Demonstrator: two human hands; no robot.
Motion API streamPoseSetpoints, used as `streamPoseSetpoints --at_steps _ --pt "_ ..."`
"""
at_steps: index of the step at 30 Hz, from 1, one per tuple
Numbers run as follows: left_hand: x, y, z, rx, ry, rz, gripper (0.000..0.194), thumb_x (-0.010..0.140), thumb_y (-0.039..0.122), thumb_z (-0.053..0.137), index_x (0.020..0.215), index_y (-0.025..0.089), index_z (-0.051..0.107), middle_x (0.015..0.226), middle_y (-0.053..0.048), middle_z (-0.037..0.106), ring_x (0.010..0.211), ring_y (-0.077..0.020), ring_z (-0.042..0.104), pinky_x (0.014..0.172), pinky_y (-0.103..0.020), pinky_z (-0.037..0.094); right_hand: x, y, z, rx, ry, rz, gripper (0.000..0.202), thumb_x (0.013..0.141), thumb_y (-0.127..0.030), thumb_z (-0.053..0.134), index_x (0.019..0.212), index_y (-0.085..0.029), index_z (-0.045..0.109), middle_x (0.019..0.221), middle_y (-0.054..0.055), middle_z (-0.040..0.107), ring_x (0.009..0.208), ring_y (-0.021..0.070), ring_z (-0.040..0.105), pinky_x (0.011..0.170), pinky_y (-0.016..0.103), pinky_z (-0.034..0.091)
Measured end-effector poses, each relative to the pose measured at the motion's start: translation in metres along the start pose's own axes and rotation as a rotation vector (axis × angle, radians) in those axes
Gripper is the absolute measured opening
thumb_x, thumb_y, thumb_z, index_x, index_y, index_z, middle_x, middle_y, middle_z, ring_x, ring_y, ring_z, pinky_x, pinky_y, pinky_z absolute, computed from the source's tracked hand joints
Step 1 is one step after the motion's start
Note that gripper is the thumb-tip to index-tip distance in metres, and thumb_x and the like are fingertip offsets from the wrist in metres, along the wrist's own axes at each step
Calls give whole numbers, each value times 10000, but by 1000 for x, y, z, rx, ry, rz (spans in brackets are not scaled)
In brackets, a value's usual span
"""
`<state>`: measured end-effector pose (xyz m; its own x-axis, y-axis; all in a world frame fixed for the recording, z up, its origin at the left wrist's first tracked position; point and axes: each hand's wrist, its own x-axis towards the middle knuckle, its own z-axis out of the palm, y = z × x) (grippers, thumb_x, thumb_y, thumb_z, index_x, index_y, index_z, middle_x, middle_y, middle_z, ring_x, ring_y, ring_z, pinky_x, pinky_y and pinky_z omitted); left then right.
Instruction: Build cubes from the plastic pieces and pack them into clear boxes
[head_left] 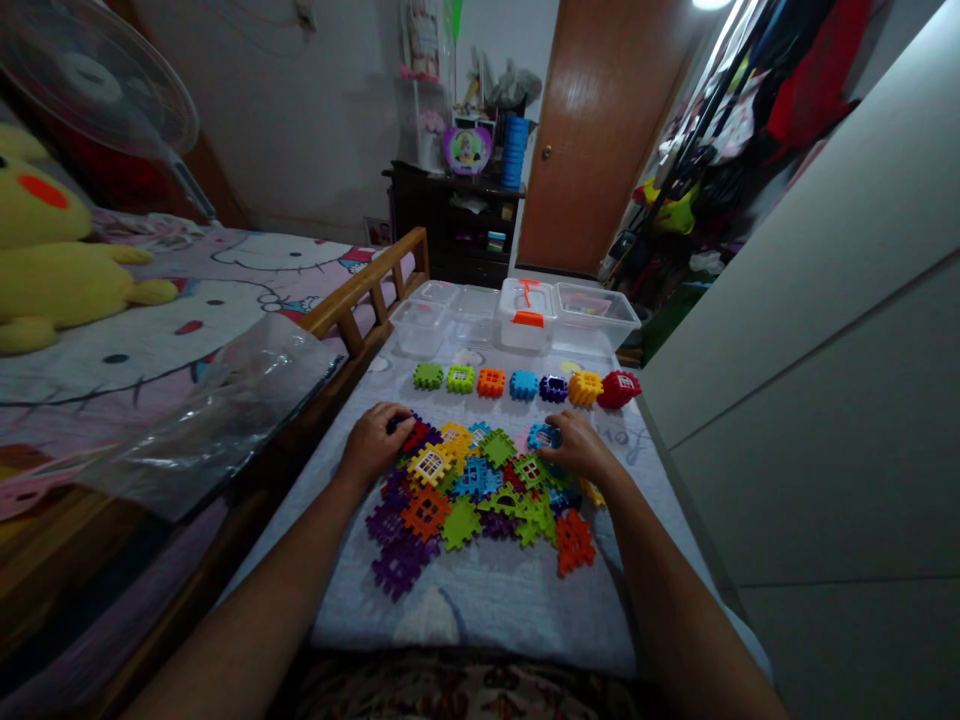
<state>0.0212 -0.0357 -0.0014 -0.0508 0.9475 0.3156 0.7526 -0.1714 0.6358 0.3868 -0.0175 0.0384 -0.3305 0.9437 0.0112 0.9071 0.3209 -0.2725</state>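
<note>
A loose pile of colourful plastic interlocking tiles (461,526) with toothed edges lies on the cloth-covered table in front of me. At the pile's upper left edge, my left hand (375,442) has its fingers curled, with a dark purple tile (394,424) between thumb and forefinger. A red tile (417,434) lies beside its fingertips. On the far right of the pile, my right hand (581,446) grips a blue window tile (543,436) between thumb and fingers. Nearest me are a purple tile (399,570) and an orange tile (574,542).
Beyond the pile runs a row of single-colour tile stacks, from a green stack (427,376) to a red stack (619,389). Clear plastic boxes (421,328) and a lidded box with orange clips (525,330) stand behind. A wooden bed rail (349,325) borders the left.
</note>
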Motion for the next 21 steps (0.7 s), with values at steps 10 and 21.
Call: streamPoseSetpoints --at_steps 10,21 --pt "0 -1 1 6 -8 1 287 849 452 508 875 212 664 983 -72 682 963 -240 633 926 -375 489 5 1 1 -70 -46 -9 348 748 -334 730 1037 -145 683 1004 100 614 952 234 567 839 311 416" --pt "-1 2 -1 -7 0 -4 283 836 456 515 858 216 663 963 -68 683 943 -246 636 919 -382 497 6 1 1 -55 8 -16 340 713 -334 760 998 -167 678 998 98 605 948 246 558 838 327 429"
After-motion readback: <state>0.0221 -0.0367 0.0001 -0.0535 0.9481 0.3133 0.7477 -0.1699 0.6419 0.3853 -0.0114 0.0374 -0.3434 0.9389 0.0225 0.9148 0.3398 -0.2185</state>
